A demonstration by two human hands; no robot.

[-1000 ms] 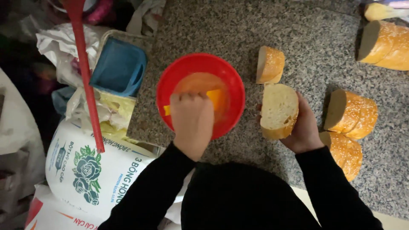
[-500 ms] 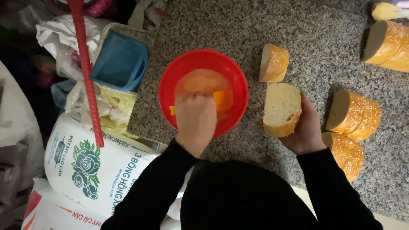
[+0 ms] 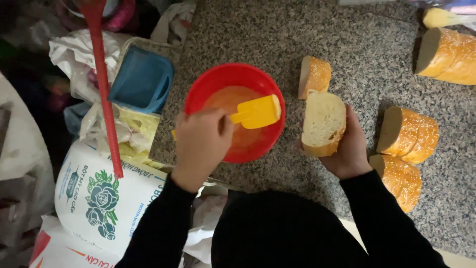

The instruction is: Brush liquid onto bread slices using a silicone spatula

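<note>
**Spatula lifted over red bowl as bread slice waits alongside**

Seen from above, a person in black sleeves works at a speckled grey granite bench (image 3: 377,54). The left hand (image 3: 201,144) has its grip closed round the handle of a yellow plastic spatula (image 3: 257,112), whose flat blade sits over a round red plastic bowl (image 3: 208,84) holding an orange liquid. Just right of the bowl, the right hand (image 3: 349,149) wraps its fingers behind a thick cut slice of crusty white bread (image 3: 322,121), the pale crumb turned up. A smaller bread piece (image 3: 315,75) stands just above it, touching or nearly so. Two more golden-crusted chunks (image 3: 409,134) lie near the right wrist, and a larger loaf section (image 3: 448,55) rests well apart at the far right. Left of the bowl are a blue plastic container (image 3: 141,79), a red rod (image 3: 105,89) and a white printed sack (image 3: 106,198).
</note>
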